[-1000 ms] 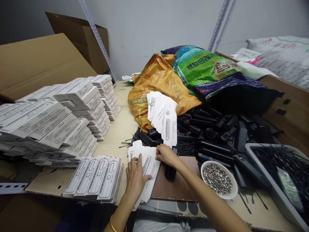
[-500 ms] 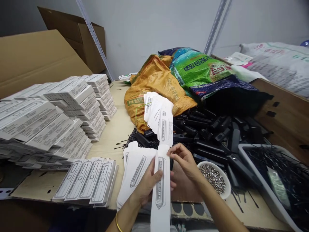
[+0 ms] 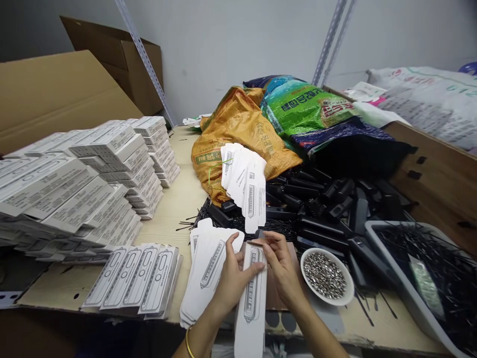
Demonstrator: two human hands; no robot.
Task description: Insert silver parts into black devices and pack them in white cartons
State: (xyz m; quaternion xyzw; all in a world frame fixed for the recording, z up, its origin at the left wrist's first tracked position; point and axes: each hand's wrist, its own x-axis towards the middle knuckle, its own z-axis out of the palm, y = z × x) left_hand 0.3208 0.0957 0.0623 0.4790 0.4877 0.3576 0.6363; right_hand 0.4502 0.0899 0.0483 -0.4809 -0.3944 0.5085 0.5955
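Both hands hold one flat white printed carton blank (image 3: 252,303) upright over the near table edge. My left hand (image 3: 231,278) grips its left side with fingers wrapped round it. My right hand (image 3: 280,266) pinches its top right edge. Just left of it lies a fanned stack of the same blanks (image 3: 203,271). Another fanned stack (image 3: 246,186) leans on the orange sack behind.
Piles of filled white boxes (image 3: 85,184) fill the left, with a row of them (image 3: 136,281) in front. A white bowl of small metal balls (image 3: 326,276) sits right of my hands. Black plastic parts (image 3: 328,209), a grey tray (image 3: 417,278) and sacks (image 3: 242,127) lie beyond.
One second ago both hands lay on the flat stack. They have lifted a single blank off it and now hold it lower, nearer the table.
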